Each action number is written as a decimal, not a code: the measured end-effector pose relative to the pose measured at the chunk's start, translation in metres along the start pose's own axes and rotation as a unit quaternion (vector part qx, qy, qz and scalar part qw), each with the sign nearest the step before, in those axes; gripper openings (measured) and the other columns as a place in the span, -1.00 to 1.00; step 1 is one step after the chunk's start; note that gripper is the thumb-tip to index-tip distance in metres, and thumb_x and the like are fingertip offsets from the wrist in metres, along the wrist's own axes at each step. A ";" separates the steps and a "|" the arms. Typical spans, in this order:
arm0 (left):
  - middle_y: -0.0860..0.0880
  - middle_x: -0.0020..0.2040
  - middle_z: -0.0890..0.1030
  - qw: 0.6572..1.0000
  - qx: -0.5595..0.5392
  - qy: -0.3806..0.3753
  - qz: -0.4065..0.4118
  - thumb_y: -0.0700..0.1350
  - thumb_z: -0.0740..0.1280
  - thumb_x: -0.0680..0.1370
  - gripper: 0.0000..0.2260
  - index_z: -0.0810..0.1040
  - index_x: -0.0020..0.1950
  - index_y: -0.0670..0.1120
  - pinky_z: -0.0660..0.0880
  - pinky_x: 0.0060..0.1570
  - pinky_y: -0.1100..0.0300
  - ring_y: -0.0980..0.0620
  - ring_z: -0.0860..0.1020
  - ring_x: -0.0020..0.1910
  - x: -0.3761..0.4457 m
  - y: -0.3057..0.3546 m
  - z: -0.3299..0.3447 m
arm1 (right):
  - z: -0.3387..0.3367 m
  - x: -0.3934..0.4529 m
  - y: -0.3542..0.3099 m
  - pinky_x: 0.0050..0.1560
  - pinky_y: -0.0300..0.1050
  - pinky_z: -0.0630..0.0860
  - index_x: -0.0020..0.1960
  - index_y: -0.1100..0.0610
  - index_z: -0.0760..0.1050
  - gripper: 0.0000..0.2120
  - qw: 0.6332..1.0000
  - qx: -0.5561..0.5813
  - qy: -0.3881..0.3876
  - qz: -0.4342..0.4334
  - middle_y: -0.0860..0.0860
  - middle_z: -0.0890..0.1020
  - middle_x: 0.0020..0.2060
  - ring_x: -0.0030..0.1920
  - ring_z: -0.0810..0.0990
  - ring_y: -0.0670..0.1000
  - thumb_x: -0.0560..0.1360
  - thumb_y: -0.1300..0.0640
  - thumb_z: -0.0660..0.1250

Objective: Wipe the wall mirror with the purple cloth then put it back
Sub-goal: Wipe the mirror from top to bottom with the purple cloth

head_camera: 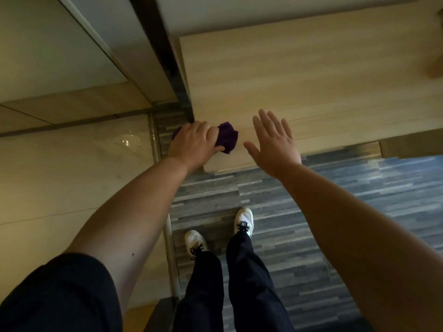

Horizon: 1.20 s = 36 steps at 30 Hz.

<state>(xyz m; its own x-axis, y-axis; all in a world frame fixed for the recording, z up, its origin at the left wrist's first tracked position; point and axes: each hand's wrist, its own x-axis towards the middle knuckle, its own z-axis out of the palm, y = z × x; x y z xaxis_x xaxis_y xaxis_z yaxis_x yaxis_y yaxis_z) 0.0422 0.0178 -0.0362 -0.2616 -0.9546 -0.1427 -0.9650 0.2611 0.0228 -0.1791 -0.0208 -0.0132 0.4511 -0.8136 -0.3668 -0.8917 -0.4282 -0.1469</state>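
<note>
Down at the wooden surface (311,75) edge, left hand (194,144) grips purple cloth (227,137).

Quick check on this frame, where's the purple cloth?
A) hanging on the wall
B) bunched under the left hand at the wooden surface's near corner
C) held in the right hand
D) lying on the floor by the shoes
B: the left hand is closed over the bunched cloth at the near corner of the wooden surface, while the right hand is open and empty.
</note>
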 end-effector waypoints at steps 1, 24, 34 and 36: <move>-0.18 0.07 0.55 1.000 0.000 0.011 -0.008 0.13 0.27 0.60 -0.62 0.47 0.18 -0.17 0.42 -0.02 -0.02 -0.18 0.52 0.00 -0.007 -0.005 -0.012 | -0.011 -0.001 -0.010 0.57 0.09 -0.21 0.61 0.10 -0.11 -0.31 1.000 0.000 0.003 -0.008 0.04 -0.11 0.61 0.59 -0.18 0.04 0.63 -0.25 -0.08; -0.13 -0.18 0.52 0.825 0.291 0.414 -0.253 0.21 0.12 0.58 -0.53 0.50 0.00 -0.20 0.42 -0.29 0.01 -0.13 0.50 -0.26 -0.280 -0.260 -0.508 | -0.471 -0.053 -0.386 0.55 -0.01 -0.29 0.61 0.13 -0.08 -0.33 0.877 -0.088 0.370 -0.293 0.08 -0.08 0.61 0.59 -0.19 0.06 0.64 -0.21 -0.05; -0.14 -0.15 0.53 0.756 0.375 0.474 -0.250 0.18 0.22 0.55 -0.56 0.52 0.01 -0.21 0.44 -0.21 -0.03 -0.15 0.50 -0.22 -0.335 -0.326 -0.661 | -0.610 -0.073 -0.489 0.56 0.04 -0.23 0.61 0.15 0.00 -0.33 0.797 -0.091 0.516 -0.300 0.09 0.00 0.61 0.60 -0.12 0.09 0.64 -0.21 -0.01; -0.14 -0.14 0.53 0.744 0.385 0.485 -0.251 0.17 0.24 0.54 -0.57 0.52 0.03 -0.21 0.43 -0.20 -0.03 -0.16 0.51 -0.21 -0.338 -0.339 -0.678 | -0.629 -0.069 -0.499 0.53 0.01 -0.28 0.61 0.14 0.01 -0.33 0.784 -0.093 0.536 -0.299 0.09 0.02 0.61 0.60 -0.11 0.09 0.64 -0.21 -0.02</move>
<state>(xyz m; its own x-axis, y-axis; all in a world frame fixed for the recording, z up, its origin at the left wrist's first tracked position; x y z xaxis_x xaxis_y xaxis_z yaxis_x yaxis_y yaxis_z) 0.4476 0.1541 0.6748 -0.1189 -0.5161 0.8483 -0.7480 -0.5153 -0.4183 0.2587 0.0016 0.6630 0.6472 -0.2663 0.7144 -0.5334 -0.8276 0.1747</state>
